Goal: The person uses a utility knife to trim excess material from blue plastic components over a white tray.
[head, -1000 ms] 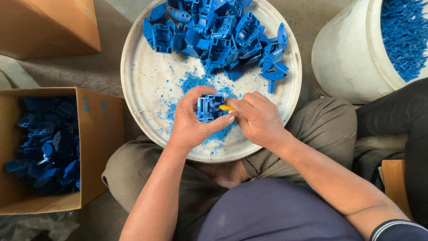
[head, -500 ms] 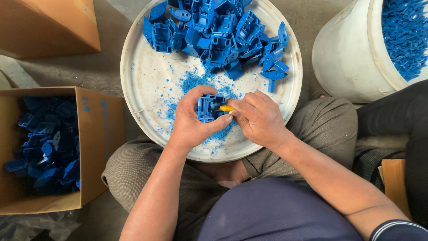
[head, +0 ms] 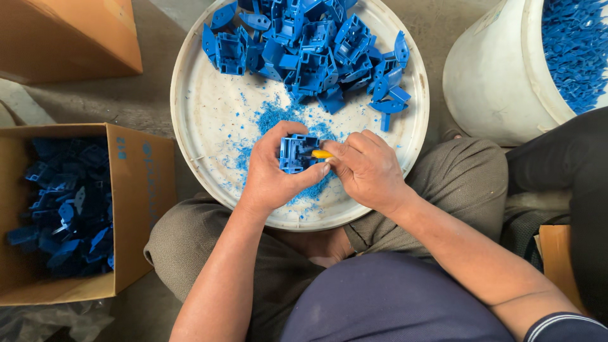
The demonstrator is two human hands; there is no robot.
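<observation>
Now, left hand [head: 269, 174]: closed around a blue plastic part [head: 296, 153], held above the white round tray [head: 209, 126].
Right hand [head: 367, 170]: clenched on a small yellow-handled tool [head: 320, 154], pressed against the part.
Change: almost none is seen since a second ago; the same part is kept under the tool.
Beside: a cardboard box [head: 142, 190] of blue parts.

Taking the round white tray [head: 202, 126] as landmark: its near-left part lies bare but for blue shavings [head: 278, 117], open to a hand. A heap of blue plastic parts [head: 310, 50] blocks its far half. The cardboard box [head: 136, 209] crowds its left, the white bucket [head: 494, 76] its right; bare floor [head: 149, 95] shows between tray and box.
</observation>
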